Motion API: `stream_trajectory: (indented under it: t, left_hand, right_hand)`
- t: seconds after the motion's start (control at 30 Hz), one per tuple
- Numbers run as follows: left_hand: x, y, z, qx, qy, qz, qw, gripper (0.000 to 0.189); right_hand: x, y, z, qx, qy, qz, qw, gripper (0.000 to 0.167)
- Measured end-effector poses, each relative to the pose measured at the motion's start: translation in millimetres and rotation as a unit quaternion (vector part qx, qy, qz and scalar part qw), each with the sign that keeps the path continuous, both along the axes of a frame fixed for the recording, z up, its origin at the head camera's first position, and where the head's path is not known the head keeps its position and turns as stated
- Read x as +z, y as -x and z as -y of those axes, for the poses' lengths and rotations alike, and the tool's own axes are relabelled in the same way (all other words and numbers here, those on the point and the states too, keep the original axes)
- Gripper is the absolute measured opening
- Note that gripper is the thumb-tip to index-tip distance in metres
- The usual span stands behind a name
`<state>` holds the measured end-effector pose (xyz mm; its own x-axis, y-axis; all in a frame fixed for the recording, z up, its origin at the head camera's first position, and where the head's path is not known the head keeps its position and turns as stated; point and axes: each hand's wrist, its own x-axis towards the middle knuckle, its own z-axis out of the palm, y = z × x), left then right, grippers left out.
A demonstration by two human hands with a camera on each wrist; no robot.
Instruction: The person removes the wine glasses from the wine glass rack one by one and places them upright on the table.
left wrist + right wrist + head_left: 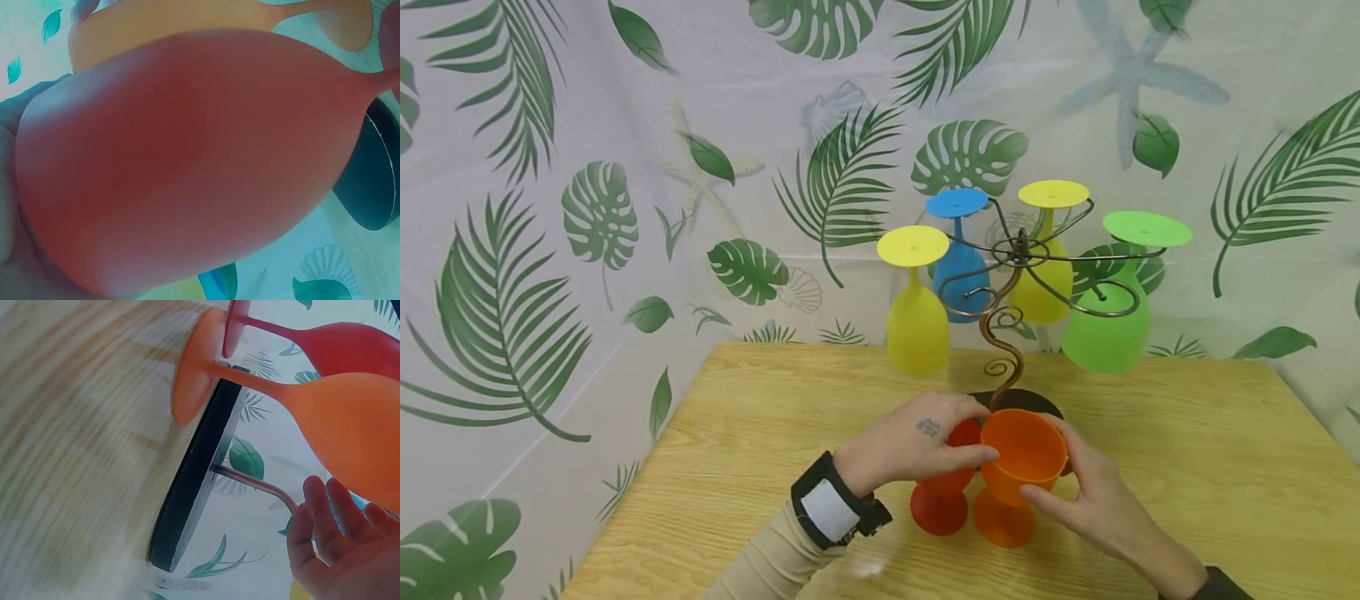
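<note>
Two hands: the right hand [1097, 487], fingers half open, curves round the bowl of a smooth, upright orange goblet [1021, 468] at lower centre; the left hand [904, 440] grips a matching red goblet [946, 490], just left. Upper right, a wire rack [1019, 252] bears four inverted goblets [917, 333].

The orange goblet [1011, 485] and red goblet [943, 485] look smooth, matt plastic from here. The rack [1021, 250] is faintly glossy metal, the table [760, 417] grained wood; the base [197, 481], partly hidden, may be painted wood.
</note>
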<state>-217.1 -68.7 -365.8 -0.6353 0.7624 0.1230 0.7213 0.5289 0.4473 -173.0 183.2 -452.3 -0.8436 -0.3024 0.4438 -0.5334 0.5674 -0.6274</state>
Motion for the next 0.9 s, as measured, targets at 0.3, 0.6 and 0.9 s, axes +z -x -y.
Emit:
stream_trajectory:
  t: [0.3,0.6,0.9]
  left_hand:
    - [4.2,0.3,5.6,0.023,-0.011,-0.002,0.9997,0.044]
    - [11.5,4.3,23.3,0.047,-0.108,-0.008,0.993,0.04]
    - [10.2,17.5,40.4,0.089,-0.232,-0.101,0.9634,0.028]
  right_hand:
    - [13.2,4.9,-2.8,0.027,0.014,-0.04,0.9987,0.069]
    - [48.2,17.9,0.0,0.066,0.078,-0.064,0.9927,0.056]
    - [82.9,35.3,6.6,0.078,0.002,-0.024,0.9967,0.056]
